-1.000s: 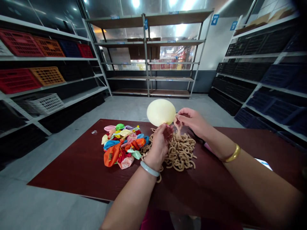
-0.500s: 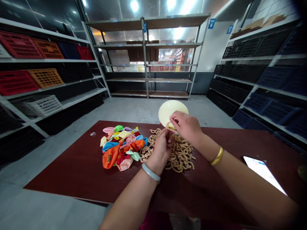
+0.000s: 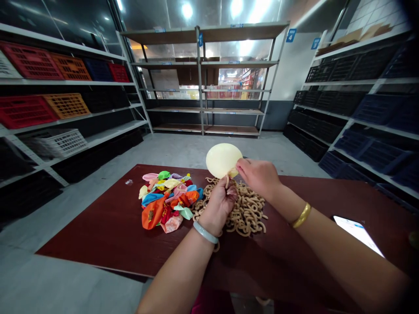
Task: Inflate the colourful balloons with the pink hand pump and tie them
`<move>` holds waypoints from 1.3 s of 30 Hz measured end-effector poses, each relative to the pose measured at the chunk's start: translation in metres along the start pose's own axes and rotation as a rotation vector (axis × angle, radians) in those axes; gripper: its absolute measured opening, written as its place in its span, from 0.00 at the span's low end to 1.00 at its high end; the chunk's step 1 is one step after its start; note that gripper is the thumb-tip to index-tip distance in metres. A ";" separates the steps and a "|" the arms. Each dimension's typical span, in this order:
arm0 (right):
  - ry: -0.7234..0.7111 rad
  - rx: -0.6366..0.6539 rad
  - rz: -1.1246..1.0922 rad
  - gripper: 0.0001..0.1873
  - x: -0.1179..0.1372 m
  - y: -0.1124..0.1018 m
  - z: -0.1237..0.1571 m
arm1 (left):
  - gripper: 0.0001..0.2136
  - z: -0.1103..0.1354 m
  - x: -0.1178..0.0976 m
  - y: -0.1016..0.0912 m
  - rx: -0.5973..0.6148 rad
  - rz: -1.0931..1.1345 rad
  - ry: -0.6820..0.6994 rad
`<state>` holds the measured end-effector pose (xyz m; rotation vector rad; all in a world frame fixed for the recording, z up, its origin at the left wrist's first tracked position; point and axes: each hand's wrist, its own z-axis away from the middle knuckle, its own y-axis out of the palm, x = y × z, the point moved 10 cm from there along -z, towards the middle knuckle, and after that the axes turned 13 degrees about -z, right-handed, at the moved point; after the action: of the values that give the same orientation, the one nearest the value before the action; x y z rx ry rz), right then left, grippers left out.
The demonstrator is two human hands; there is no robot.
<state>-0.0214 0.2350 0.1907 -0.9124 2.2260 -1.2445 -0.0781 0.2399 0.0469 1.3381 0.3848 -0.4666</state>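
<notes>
A pale yellow inflated balloon [image 3: 224,159] stands out past the far edge of the table, just beyond my hands. My left hand [image 3: 221,203] is closed in a pinch, with a tan curved loop [image 3: 227,180] at its fingertips beside the balloon's neck. Pinched fingers of my right hand [image 3: 258,175] grip the stretched neck of the balloon. Beneath both hands lies a heap of tan curved loops [image 3: 248,211], partly covered by my left hand. To its left is a pile of limp, uninflated balloons [image 3: 170,198] in many colours.
The dark red table [image 3: 108,218] carries a lit phone [image 3: 358,234] at right and a small clear scrap [image 3: 128,182] at left. Beyond stands a metal shelf rack [image 3: 200,87]. Shelves with red crates [image 3: 28,111] line the left, dark crates [image 3: 376,109] the right.
The balloon has swung left and slightly down. My right hand has moved a little to the right and down, drawing the neck sideways. My left hand stays nearly in place.
</notes>
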 end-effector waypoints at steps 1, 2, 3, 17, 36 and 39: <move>0.004 -0.016 -0.006 0.12 -0.002 -0.003 -0.002 | 0.04 0.001 -0.001 0.001 0.014 -0.037 0.024; 0.001 -0.032 -0.014 0.13 -0.003 -0.007 -0.003 | 0.05 0.002 -0.002 0.002 0.021 -0.075 0.045; -0.009 -0.044 -0.023 0.13 -0.003 -0.011 -0.006 | 0.06 0.004 -0.002 0.003 0.023 -0.113 0.061; -0.067 0.013 -0.081 0.14 0.007 -0.004 -0.003 | 0.08 0.008 0.011 0.008 0.063 -0.188 -0.055; -0.057 0.049 -0.859 0.17 0.034 -0.033 -0.038 | 0.10 0.019 -0.021 0.018 0.043 -0.259 0.276; 0.124 0.157 -0.841 0.20 0.005 -0.008 -0.006 | 0.09 0.023 -0.029 0.019 0.013 -0.256 0.246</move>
<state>-0.0254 0.2317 0.2005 -1.8424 1.8148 -1.8223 -0.0926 0.2231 0.0820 1.3695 0.7641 -0.5176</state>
